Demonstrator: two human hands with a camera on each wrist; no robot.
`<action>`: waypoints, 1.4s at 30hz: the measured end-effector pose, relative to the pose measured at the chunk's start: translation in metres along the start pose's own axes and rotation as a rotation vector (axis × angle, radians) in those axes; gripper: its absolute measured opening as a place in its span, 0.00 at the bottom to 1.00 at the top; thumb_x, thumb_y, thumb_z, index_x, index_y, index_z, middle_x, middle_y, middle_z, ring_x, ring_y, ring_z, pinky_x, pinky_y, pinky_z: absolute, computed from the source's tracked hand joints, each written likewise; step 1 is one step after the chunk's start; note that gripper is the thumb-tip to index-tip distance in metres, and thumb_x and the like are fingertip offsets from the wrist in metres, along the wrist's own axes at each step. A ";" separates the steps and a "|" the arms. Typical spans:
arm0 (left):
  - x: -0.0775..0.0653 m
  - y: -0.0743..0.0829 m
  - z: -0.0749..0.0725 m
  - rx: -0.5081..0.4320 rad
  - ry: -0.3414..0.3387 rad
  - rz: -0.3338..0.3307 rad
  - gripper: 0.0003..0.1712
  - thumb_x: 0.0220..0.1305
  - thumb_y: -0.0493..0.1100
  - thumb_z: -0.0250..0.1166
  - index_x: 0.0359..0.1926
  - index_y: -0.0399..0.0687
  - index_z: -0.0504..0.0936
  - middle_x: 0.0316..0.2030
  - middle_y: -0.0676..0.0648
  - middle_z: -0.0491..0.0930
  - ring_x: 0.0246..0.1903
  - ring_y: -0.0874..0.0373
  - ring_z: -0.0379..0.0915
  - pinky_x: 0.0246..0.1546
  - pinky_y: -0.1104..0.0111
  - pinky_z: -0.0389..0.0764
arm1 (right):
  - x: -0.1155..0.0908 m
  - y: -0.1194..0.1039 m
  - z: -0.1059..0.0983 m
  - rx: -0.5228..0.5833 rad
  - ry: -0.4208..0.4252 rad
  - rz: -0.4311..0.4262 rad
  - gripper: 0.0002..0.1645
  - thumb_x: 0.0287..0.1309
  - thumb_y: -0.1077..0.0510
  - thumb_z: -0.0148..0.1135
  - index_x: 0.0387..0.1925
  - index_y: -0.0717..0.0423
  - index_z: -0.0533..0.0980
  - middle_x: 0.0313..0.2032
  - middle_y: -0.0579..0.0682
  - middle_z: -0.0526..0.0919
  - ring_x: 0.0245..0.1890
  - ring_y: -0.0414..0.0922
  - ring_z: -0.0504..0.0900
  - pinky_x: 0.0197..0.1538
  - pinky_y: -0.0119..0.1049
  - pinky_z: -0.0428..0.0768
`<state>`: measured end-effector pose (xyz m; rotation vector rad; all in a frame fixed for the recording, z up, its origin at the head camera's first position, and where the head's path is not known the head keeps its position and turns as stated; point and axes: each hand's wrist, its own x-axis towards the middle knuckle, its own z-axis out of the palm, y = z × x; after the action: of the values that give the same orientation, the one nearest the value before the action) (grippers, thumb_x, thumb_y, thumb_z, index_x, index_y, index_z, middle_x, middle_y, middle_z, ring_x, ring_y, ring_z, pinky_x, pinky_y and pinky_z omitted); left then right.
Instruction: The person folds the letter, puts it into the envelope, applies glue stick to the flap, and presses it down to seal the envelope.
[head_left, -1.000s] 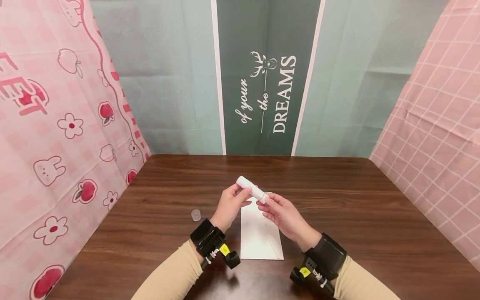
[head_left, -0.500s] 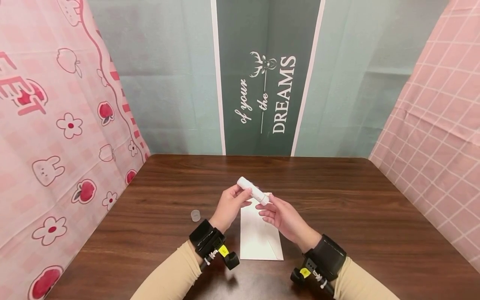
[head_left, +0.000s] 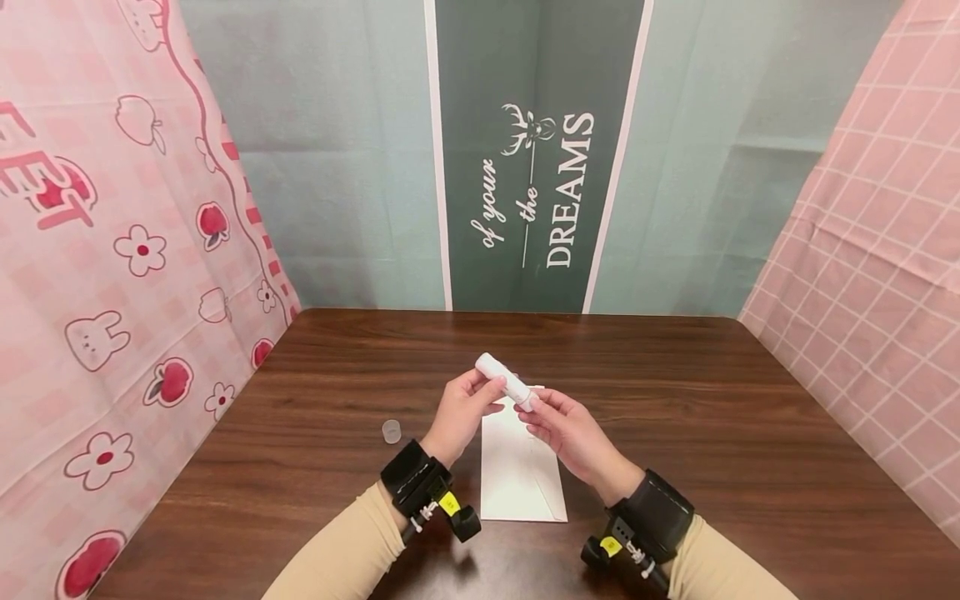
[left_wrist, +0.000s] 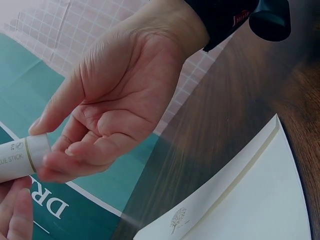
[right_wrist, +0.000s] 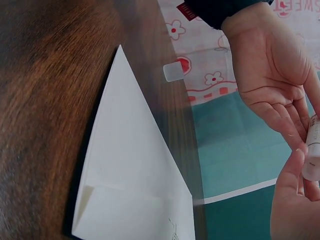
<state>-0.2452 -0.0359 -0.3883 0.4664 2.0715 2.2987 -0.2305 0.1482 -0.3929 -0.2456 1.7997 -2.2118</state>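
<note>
Over the envelope, both hands hold a white glue stick (head_left: 491, 367), tilted with its far end up to the left. My left hand (head_left: 456, 417) pinches it around the middle between thumb and fingers. The thumb and fingertips of my right hand (head_left: 573, 435) grip its lower right end. In the left wrist view, the glue stick (left_wrist: 15, 159) shows printed lettering and a thin gold ring near the end held by the right hand. A white envelope (head_left: 517, 479) lies flat below the hands; a small tree print shows on the envelope (left_wrist: 270, 200) in the left wrist view.
A small translucent cap (head_left: 392, 431) sits on the dark wooden table (head_left: 315, 467), left of the left hand. Pink patterned cloth (head_left: 142, 350) hangs at the left, pink checked cloth (head_left: 862, 275) at the right, and a green curtain (head_left: 352, 208) behind.
The right fingers loosen slightly from the glue stick's lower end half a second ago, then close around it again. The left hand, the envelope and the cap stay in place.
</note>
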 end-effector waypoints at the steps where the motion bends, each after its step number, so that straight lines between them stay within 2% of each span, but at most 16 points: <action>1: 0.000 0.000 0.000 0.004 0.002 -0.002 0.24 0.62 0.49 0.62 0.53 0.36 0.76 0.46 0.41 0.80 0.47 0.52 0.77 0.45 0.63 0.77 | 0.000 0.000 0.000 -0.013 0.006 -0.003 0.18 0.66 0.59 0.52 0.52 0.67 0.66 0.39 0.49 0.79 0.42 0.42 0.80 0.48 0.32 0.76; 6: -0.001 -0.001 0.001 0.011 0.006 -0.002 0.24 0.63 0.48 0.61 0.53 0.34 0.75 0.46 0.39 0.80 0.47 0.51 0.77 0.45 0.62 0.77 | -0.001 0.001 0.000 -0.001 0.009 0.007 0.17 0.65 0.59 0.53 0.52 0.64 0.66 0.42 0.51 0.77 0.42 0.42 0.79 0.48 0.33 0.76; 10: 0.000 -0.002 0.001 0.006 0.001 -0.006 0.23 0.64 0.46 0.60 0.54 0.34 0.74 0.47 0.39 0.80 0.47 0.51 0.77 0.44 0.63 0.77 | -0.002 0.001 -0.001 0.029 -0.020 0.030 0.17 0.68 0.55 0.49 0.53 0.61 0.66 0.43 0.52 0.77 0.42 0.43 0.79 0.46 0.32 0.76; 14: 0.000 -0.002 0.002 -0.008 -0.036 -0.004 0.21 0.66 0.44 0.58 0.54 0.34 0.74 0.48 0.39 0.79 0.49 0.52 0.76 0.46 0.63 0.76 | -0.003 0.001 -0.003 0.060 -0.066 0.053 0.20 0.70 0.49 0.44 0.51 0.60 0.69 0.38 0.48 0.81 0.38 0.41 0.80 0.43 0.30 0.77; 19: 0.000 0.000 0.002 -0.018 -0.058 0.002 0.19 0.67 0.40 0.56 0.55 0.33 0.73 0.49 0.39 0.78 0.50 0.51 0.75 0.47 0.60 0.76 | -0.004 0.000 -0.003 0.071 -0.092 0.057 0.20 0.70 0.48 0.45 0.46 0.61 0.72 0.31 0.46 0.81 0.33 0.38 0.78 0.41 0.28 0.77; 26: -0.011 0.022 0.006 0.007 -0.052 0.005 0.18 0.67 0.38 0.56 0.53 0.30 0.73 0.48 0.36 0.79 0.49 0.50 0.76 0.46 0.61 0.76 | -0.004 0.001 -0.002 0.063 -0.066 0.048 0.18 0.70 0.51 0.46 0.46 0.61 0.73 0.31 0.46 0.81 0.34 0.39 0.78 0.41 0.28 0.77; 29: -0.014 0.027 0.006 0.009 -0.050 0.018 0.18 0.67 0.39 0.56 0.53 0.30 0.73 0.48 0.37 0.79 0.49 0.50 0.76 0.46 0.61 0.76 | -0.004 0.001 -0.002 0.055 -0.051 0.032 0.15 0.69 0.52 0.48 0.45 0.59 0.74 0.33 0.47 0.82 0.35 0.39 0.79 0.42 0.29 0.77; 31: -0.014 0.027 0.006 0.007 -0.047 0.023 0.18 0.67 0.39 0.56 0.53 0.30 0.73 0.47 0.37 0.79 0.48 0.51 0.76 0.46 0.61 0.76 | -0.003 0.001 -0.001 0.043 -0.037 0.022 0.14 0.68 0.54 0.50 0.46 0.58 0.74 0.34 0.47 0.82 0.37 0.40 0.80 0.43 0.29 0.77; 38: -0.002 0.002 0.001 0.019 -0.033 -0.008 0.19 0.66 0.40 0.57 0.54 0.34 0.74 0.47 0.39 0.79 0.48 0.51 0.76 0.45 0.61 0.77 | -0.004 0.001 -0.002 -0.018 0.010 0.003 0.16 0.64 0.59 0.56 0.50 0.62 0.72 0.40 0.48 0.79 0.43 0.43 0.79 0.46 0.32 0.76; 42: -0.001 -0.001 0.002 0.024 -0.028 0.005 0.20 0.65 0.43 0.59 0.54 0.34 0.75 0.46 0.40 0.80 0.47 0.52 0.77 0.45 0.62 0.77 | -0.003 0.002 -0.003 -0.007 0.016 0.011 0.15 0.64 0.60 0.55 0.51 0.61 0.71 0.42 0.48 0.78 0.44 0.45 0.79 0.47 0.33 0.76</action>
<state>-0.2439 -0.0342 -0.3898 0.5019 2.0900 2.2593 -0.2278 0.1514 -0.3955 -0.2191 1.8131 -2.2064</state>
